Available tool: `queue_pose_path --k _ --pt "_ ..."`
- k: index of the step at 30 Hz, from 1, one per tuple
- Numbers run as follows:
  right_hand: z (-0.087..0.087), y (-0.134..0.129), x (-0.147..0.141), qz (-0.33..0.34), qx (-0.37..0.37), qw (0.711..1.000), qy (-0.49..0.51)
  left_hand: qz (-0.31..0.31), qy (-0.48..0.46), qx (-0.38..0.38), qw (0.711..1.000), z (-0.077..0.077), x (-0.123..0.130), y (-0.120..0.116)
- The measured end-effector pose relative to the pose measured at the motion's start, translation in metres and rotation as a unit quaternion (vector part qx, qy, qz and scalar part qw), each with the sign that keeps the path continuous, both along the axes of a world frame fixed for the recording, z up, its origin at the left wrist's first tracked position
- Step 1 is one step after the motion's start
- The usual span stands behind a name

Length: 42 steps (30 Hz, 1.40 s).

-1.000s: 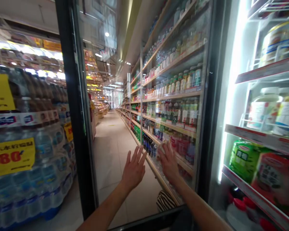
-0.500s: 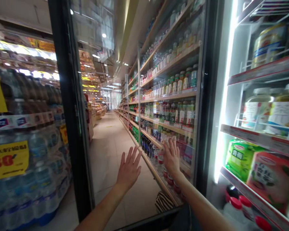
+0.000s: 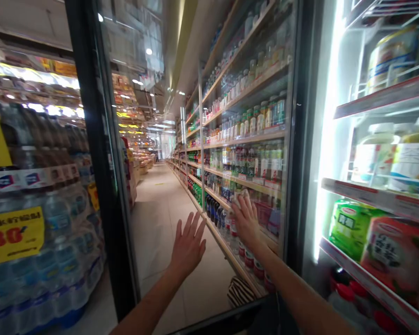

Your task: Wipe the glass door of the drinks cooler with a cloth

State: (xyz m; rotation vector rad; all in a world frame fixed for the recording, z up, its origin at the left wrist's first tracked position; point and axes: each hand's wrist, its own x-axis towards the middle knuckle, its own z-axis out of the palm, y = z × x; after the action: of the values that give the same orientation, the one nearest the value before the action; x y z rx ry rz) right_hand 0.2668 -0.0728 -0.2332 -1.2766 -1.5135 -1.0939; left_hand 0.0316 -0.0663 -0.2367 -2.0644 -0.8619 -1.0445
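Observation:
A glass cooler door point(image 3: 160, 279) with a dark frame stands swung open in front of me. My left hand point(image 3: 189, 244) lies against the glass, fingers spread and holding nothing. Higher and to the right, my right hand point(image 3: 247, 218) presses a pale, crumpled cloth point(image 3: 243, 194) to the pane; most of the cloth is hidden under the fingers. Through the glass, or reflected in it, several shelves of bottles point(image 3: 261, 118) run along an aisle.
On the right, the lit cooler's shelf edges point(image 3: 370, 197) carry bottles and green and red packs point(image 3: 351, 228). Stacked water bottles point(image 3: 61, 258) with a yellow price sign point(image 3: 16, 235) stand on the left. A black-and-white striped thing point(image 3: 240, 292) shows low through the glass.
My right hand has slid a little up and left on the glass with the cloth. The left hand stays in place, and the view has shifted slightly.

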Motion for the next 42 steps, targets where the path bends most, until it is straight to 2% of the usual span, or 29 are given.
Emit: queue_pose_path --k 2,3,6,8,10,12,15,17,20,22,24,27,29,32,35,37,40,42 --pt "0.003 0.0 0.002 0.006 -0.008 0.999 -0.043 0.003 -0.011 0.009 1.0 0.01 -0.008 0.003" --pt "0.007 0.0 0.008 -0.005 -0.004 1.0 -0.026 0.01 -0.022 0.014 1.0 0.016 -0.012 0.006" --pt "0.025 0.003 0.034 -0.067 0.047 0.986 0.143 0.032 -0.052 0.028 0.998 0.032 -0.023 0.012" --pt "0.037 0.006 0.038 -0.085 0.074 0.97 0.217 0.035 -0.056 0.034 0.997 0.038 -0.025 0.014" --pt "0.042 0.008 0.024 -0.069 0.068 0.978 0.186 0.038 -0.055 0.037 0.997 0.038 -0.023 0.014" --pt "0.04 0.008 0.003 -0.035 0.038 0.995 0.081 0.041 -0.053 0.04 0.997 0.037 -0.022 0.013" --pt "0.037 0.007 -0.011 -0.002 0.01 0.999 -0.05 0.033 -0.045 0.057 0.997 0.036 -0.026 0.013" --pt "0.044 0.008 0.0 -0.017 0.026 0.999 -0.025 0.027 -0.045 0.076 0.996 0.04 -0.034 0.016" --pt "0.063 0.012 0.026 -0.063 0.097 0.986 0.122 0.032 -0.073 0.101 0.992 0.051 -0.046 0.023" --pt "0.073 0.015 0.029 -0.069 0.124 0.976 0.163 0.039 -0.096 0.102 0.989 0.058 -0.052 0.027" --pt "0.075 0.016 0.019 -0.051 0.109 0.986 0.116 0.041 -0.105 0.097 0.989 0.063 -0.055 0.029" --pt "0.069 0.014 -0.002 -0.009 0.048 0.999 -0.016 0.039 -0.1 0.096 0.99 0.065 -0.057 0.03" --pt "0.067 0.012 0.0 0.0 0.029 0.999 -0.043 0.041 -0.094 0.102 0.989 0.063 -0.059 0.03" --pt "0.077 0.011 0.027 -0.037 0.064 0.995 0.073 0.04 -0.088 0.103 0.99 0.063 -0.062 0.029" --pt "0.09 0.013 0.047 -0.066 0.112 0.974 0.184 0.028 -0.102 0.105 0.989 0.071 -0.063 0.029" --pt "0.094 0.014 0.041 -0.061 0.109 0.979 0.158 0.023 -0.12 0.109 0.987 0.082 -0.062 0.03" --pt "0.091 0.014 0.015 -0.031 0.061 0.997 0.025 0.033 -0.143 0.115 0.983 0.1 -0.063 0.033" --pt "0.089 0.013 0.008 -0.016 0.031 0.999 -0.04 0.045 -0.15 0.111 0.981 0.108 -0.065 0.036"
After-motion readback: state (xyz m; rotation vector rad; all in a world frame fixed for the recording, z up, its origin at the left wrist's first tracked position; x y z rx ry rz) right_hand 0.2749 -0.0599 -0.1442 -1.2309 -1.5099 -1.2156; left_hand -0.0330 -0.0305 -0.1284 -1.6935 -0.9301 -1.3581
